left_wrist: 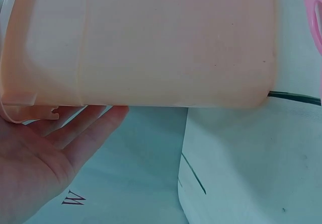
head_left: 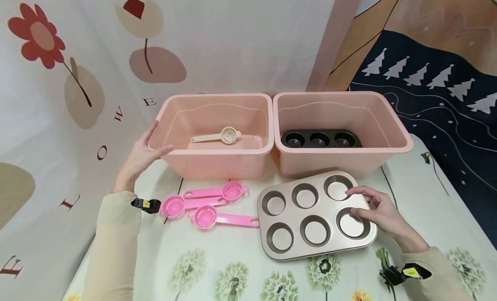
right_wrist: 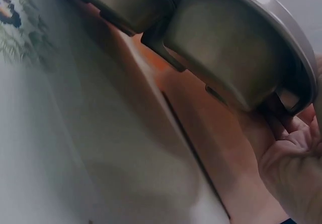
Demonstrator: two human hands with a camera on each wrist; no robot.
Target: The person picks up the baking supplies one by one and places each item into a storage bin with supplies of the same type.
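Note:
My left hand (head_left: pixel 137 158) rests against the left end of a pink plastic bin (head_left: pixel 221 165). Its thumb lies over the front rim, and its fingers stretch along the outer wall, as the left wrist view shows. Inside that bin lies a cream egg separator (head_left: pixel 209 138). With thumb and fingers, my right hand (head_left: pixel 382 212) grips the right side of a champagne-coloured muffin tin (head_left: pixel 294 217). The cups' undersides (right_wrist: pixel 221 48) show in the right wrist view, with the tin raised off the table. Its left edge overlaps the handle end of a pink egg separator (head_left: pixel 234 220) in the head view.
A second pink bin (head_left: pixel 330 163) stands beside the first, with a black muffin pan (head_left: pixel 307 141) in it. Two more pink egg separators (head_left: pixel 234 191) (head_left: pixel 173 206) lie before the left bin. The floral tablecloth (head_left: pixel 217 258) spreads in front; patterned curtains (head_left: pixel 233 42) hang behind.

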